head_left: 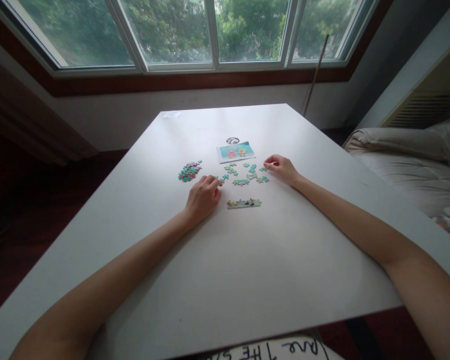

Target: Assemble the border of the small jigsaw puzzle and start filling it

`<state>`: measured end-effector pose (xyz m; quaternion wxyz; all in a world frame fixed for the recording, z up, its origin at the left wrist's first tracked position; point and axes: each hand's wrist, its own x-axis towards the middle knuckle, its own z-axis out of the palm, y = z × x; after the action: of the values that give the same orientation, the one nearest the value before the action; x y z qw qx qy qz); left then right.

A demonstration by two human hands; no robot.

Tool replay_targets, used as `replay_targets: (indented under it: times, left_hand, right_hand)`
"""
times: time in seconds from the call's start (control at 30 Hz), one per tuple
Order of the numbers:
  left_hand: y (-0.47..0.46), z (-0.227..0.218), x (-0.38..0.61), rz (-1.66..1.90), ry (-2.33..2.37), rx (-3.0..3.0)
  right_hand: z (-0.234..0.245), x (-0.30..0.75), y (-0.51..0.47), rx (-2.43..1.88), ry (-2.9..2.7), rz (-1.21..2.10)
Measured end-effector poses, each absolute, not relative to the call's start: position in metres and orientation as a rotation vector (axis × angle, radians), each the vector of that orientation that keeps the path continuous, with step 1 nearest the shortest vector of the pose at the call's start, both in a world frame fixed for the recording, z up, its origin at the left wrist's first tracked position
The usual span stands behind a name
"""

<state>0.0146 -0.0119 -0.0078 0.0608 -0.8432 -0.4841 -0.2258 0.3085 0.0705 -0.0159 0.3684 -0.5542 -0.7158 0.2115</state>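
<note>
Both my arms reach out over a white table (247, 270). My left hand (203, 195) rests knuckles up with fingers curled, its fingertips touching a small teal jigsaw piece (223, 178). My right hand (281, 166) lies at the right end of several loose teal pieces (247, 174), fingers curled in a pinch by one piece; what is inside the pinch is hidden. A joined strip of pieces (244, 203) lies just right of my left hand. A heap of pink and teal pieces (189, 171) sits to the left. A picture card (235, 151) lies behind the loose pieces.
A small dark round object (233, 140) lies behind the card. A scrap of paper (171, 115) sits at the table's far left corner. A thin stick (315, 75) leans under the windows. A bed with pale bedding (408, 165) stands close on the right.
</note>
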Motion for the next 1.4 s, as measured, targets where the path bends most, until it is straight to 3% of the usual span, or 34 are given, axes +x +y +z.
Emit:
replay_targets:
  times: [0.6,1.1,1.4]
  left_hand:
    - [-0.011,-0.009,0.013,-0.644,-1.525,-2.492]
    - [-0.002,-0.014,0.012,-0.589,-1.035,-2.948]
    - [0.001,-0.014,0.013,-0.451,-1.052,-3.021]
  right_hand:
    - [-0.014,0.306,0.069,-1.405,-1.838,0.549]
    - [-0.019,0.311,0.068,-1.107,-2.020,0.693]
    - [-0.020,0.313,0.069,-1.069,-2.077,0.687]
